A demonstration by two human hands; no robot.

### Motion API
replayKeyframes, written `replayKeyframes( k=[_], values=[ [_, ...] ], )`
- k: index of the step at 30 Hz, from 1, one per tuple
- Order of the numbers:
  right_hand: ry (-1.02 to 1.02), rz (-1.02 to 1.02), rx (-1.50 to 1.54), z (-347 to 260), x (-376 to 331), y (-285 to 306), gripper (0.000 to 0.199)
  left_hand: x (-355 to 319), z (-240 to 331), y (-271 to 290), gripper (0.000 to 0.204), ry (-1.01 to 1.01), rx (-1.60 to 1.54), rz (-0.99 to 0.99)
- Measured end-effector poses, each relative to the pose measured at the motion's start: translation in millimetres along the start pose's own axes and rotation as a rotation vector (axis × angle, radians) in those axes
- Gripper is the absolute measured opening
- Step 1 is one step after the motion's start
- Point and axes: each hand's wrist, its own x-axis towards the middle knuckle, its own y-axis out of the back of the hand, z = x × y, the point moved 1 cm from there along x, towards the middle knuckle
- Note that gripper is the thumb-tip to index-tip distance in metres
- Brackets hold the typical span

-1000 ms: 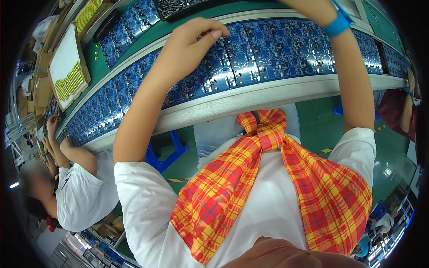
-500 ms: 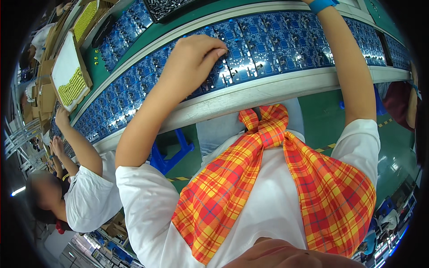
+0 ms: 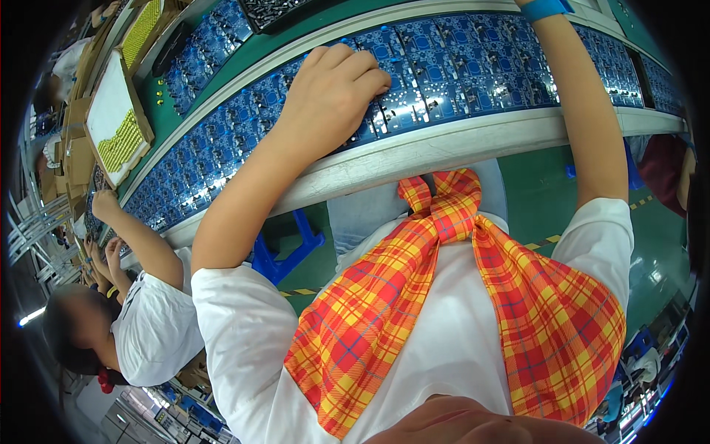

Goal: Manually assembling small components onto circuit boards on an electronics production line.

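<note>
My left hand (image 3: 325, 100) is over a long row of blue circuit boards (image 3: 473, 70), back upward. Its fingers are bent and closed down toward the boards; the fingertips are hidden, and whatever they hold cannot be made out. My right arm reaches across the same row at the right. A blue band (image 3: 546, 9) circles that wrist, and only a sliver of my right hand (image 3: 522, 2) shows at the top edge, its fingers out of the picture. Small metal and black parts stand on the boards.
A pale metal rail (image 3: 458, 135) borders the boards on my side. Beyond the line are a black tray (image 3: 259, 22) of small parts and a white tray (image 3: 111, 111) with yellow pieces. A co-worker (image 3: 159, 318) sits at left; a blue stool (image 3: 288, 255) stands below.
My left hand has moved slightly up and right and turned, so the earlier thumb-and-finger pinch is hidden behind curled fingers. The right hand has shifted slightly right. The co-worker's arms have moved.
</note>
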Motion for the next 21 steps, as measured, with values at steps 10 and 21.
replayKeyframes(
  k=[10,21],
  values=[
    [-0.009,0.039,-0.070,-10.5,-2.5,0.9,0.015,6.5,-0.3,7.2,0.018,-0.131,0.219,-0.100],
    [-0.014,0.017,-0.117,-77.7,-52.6,-18.5,0.018,-0.5,0.1,1.6,0.013,-0.049,0.161,-0.009]
  ],
)
